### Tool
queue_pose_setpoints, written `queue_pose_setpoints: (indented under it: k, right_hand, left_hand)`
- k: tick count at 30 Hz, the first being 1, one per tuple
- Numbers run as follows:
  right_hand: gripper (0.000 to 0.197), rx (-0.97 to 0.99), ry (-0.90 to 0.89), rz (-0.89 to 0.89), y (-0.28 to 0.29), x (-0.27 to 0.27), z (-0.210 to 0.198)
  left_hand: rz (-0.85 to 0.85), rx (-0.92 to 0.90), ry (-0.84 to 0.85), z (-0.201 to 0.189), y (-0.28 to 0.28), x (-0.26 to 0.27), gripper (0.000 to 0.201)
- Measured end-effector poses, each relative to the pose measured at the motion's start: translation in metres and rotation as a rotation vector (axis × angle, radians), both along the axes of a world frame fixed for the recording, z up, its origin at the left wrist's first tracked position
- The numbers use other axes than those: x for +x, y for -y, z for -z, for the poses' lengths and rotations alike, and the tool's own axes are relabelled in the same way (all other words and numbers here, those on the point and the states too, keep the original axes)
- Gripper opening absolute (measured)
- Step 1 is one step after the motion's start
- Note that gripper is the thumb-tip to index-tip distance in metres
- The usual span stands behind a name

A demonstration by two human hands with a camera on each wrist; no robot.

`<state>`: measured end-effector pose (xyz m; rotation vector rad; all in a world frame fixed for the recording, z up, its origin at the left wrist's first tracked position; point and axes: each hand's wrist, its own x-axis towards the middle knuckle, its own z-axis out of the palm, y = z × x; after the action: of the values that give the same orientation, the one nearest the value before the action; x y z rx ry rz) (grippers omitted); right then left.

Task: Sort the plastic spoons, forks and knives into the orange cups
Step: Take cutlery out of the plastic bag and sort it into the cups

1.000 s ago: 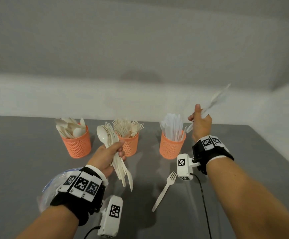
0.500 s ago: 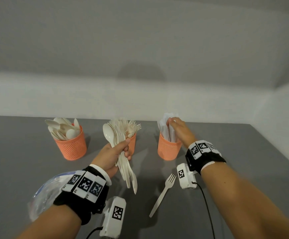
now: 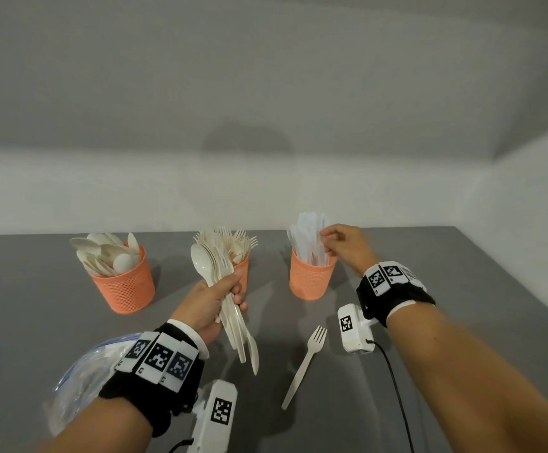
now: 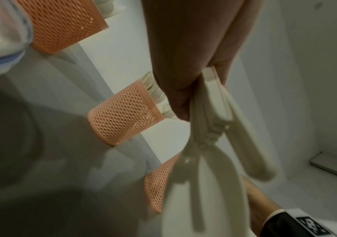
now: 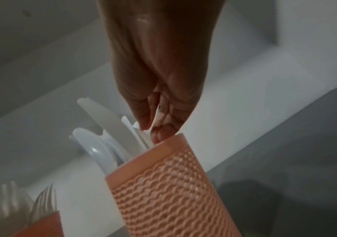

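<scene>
Three orange mesh cups stand in a row: the left cup (image 3: pixel 123 286) holds spoons, the middle cup (image 3: pixel 242 268) forks, the right cup (image 3: pixel 311 279) white knives (image 3: pixel 307 237). My left hand (image 3: pixel 233 289) grips a bundle of cream cutlery (image 3: pixel 230 308) upright in front of the middle cup, a spoon bowl on top; the left wrist view shows the handles (image 4: pixel 210 125) hanging below the fist. Over the right cup's rim (image 5: pixel 169 144), my right hand (image 3: pixel 326 238) pinches the top of a knife (image 5: pixel 156 112) that stands in the cup. One fork (image 3: pixel 305 364) lies loose on the table.
The grey table (image 3: pixel 446 322) ends at a white wall behind and to the right. A clear plastic bag (image 3: pixel 79 377) lies under my left forearm. A black cable (image 3: pixel 393 380) trails from the right wrist camera across the table.
My right hand came down from head height with a knife to the right cup, then drew back a little to its rim. The left hand's bundle stayed in place.
</scene>
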<state>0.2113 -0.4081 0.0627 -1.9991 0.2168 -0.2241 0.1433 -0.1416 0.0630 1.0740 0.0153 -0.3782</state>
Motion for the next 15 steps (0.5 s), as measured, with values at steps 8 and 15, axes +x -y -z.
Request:
queue_pose_setpoints:
  k: [8,15]
  right_hand:
    - [0.022,-0.355,0.015,0.004,-0.012,0.009,-0.004]
    - [0.021,-0.447,0.023,-0.031,-0.009,0.010,-0.009]
  left_hand:
    - [-0.023,0.013,-0.012,0.000,0.004,-0.002,0.016]
    - [-0.032,0.016,-0.002,-0.001,0.008,-0.003,0.018]
